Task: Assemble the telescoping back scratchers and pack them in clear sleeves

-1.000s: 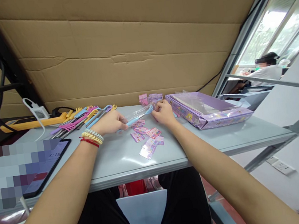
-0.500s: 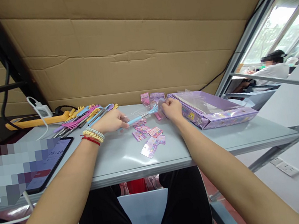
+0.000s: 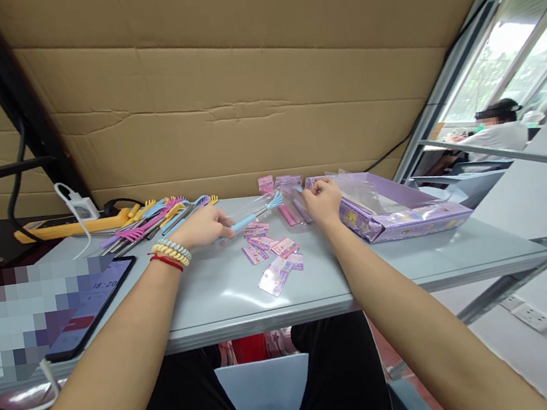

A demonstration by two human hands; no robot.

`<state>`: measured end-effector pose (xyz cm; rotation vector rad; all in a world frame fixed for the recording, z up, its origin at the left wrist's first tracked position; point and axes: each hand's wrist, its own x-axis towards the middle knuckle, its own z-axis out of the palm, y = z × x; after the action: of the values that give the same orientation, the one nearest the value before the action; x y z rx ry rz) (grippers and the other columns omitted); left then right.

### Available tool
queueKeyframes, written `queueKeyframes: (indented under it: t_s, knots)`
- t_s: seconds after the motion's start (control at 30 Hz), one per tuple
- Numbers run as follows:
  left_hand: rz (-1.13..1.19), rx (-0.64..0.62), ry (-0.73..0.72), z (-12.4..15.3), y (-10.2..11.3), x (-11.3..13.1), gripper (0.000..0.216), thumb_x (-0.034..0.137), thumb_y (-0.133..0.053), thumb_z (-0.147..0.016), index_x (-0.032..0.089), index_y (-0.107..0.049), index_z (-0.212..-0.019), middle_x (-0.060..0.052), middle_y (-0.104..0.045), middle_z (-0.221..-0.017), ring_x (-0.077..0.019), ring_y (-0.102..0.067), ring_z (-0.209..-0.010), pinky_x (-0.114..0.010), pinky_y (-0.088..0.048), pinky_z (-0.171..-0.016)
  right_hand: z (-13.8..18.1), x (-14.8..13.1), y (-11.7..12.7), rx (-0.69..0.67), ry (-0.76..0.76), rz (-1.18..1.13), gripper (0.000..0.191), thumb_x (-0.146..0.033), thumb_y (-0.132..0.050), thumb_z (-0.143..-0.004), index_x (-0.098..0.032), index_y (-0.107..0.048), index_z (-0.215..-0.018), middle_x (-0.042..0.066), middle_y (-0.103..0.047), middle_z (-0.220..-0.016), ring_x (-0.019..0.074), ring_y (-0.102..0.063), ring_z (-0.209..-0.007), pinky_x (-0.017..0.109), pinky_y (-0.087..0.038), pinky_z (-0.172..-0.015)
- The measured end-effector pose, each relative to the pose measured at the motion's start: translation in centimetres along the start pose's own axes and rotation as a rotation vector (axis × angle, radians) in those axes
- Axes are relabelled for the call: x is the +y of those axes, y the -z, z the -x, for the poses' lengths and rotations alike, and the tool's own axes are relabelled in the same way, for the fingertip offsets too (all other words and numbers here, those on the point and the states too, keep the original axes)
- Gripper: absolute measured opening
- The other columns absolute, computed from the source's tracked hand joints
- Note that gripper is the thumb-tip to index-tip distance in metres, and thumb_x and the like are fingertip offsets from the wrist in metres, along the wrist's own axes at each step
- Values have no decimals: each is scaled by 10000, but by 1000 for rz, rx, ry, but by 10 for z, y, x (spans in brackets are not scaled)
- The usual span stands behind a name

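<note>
Two bare hands are stretched over the far half of the grey desk (image 3: 248,316). By the left hand (image 3: 207,225), the handle end of a blue-handled tool (image 3: 244,223) is gripped between thumb and fingers; the tool is held slantwise, short of the middle of the far edge, its pale blue head pointed toward the right. Clear plastic film (image 3: 249,205) is seen about it. The fingers of the right hand (image 3: 323,201) are curled narrowly together at the left end of a purple box (image 3: 422,224) (whether anything is pinched there cannot be told). Between the tool's head and that hand, pink wrapped pieces (image 3: 287,215) are laid on the desk. Small printed cards (image 3: 274,277) are scattered from below the tool toward the front edge. Near the far left corner, a bundle of coloured tools (image 3: 136,234) is heaped, some of them overlapped by the left hand, and a phone (image 3: 98,295) is set by the left edge, its screen lit.
</note>
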<state>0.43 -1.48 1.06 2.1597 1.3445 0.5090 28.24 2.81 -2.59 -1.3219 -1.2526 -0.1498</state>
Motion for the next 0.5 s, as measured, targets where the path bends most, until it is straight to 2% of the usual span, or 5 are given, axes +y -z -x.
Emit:
queueKeyframes:
  t_s: [0.07,0.2,0.27,0.37,0.5]
  knots:
    - [-6,3,1,-1,0,-1,183,294,-605,-626,153,-705,-682,-13,-633,-615,-139,-530,-593,-258,-377,-577,2,0,-2,7,44,-53,226,-160,-522,-585,-217,-347,-454,45,-540,-777,190,-520,-810,331,-419,-797]
    - [-24,9,-16,-2,0,-2,201,303,-599,-624,153,-712,-696,-11,-628,-609,-141,-530,-593,-259,-383,-584,9,-2,-6,-148,67,-148,180,-174,-562,-558,-201,-422,-448,96,-587,-1049,254,-546,-1013,393,-404,-925]
    - [-22,13,-7,-2,0,-3,218,307,-598,-622,152,-718,-716,-13,-632,-613,-145,-536,-597,-259,-385,-582,12,-5,-7,-180,109,-185,186,-184,-573,-563,-199,-427,-447,103,-579,-1138,273,-535,-1081,410,-381,-969]
    - [-29,2,-11,-2,0,-3,234,318,-600,-624,151,-722,-733,-13,-638,-623,-146,-537,-595,-258,-379,-574,16,-9,-10,-199,141,-189,199,-186,-578,-564,-200,-422,-441,121,-564,-1192,290,-516,-1135,416,-361,-1001]
    - [-44,-49,-64,-1,0,-2,242,332,-592,-642,155,-725,-738,-1,-617,-596,-132,-497,-572,-255,-349,-557,18,-10,-12,-213,98,-129,203,-184,-564,-556,-207,-401,-437,126,-567,-1175,303,-503,-1151,419,-379,-971]
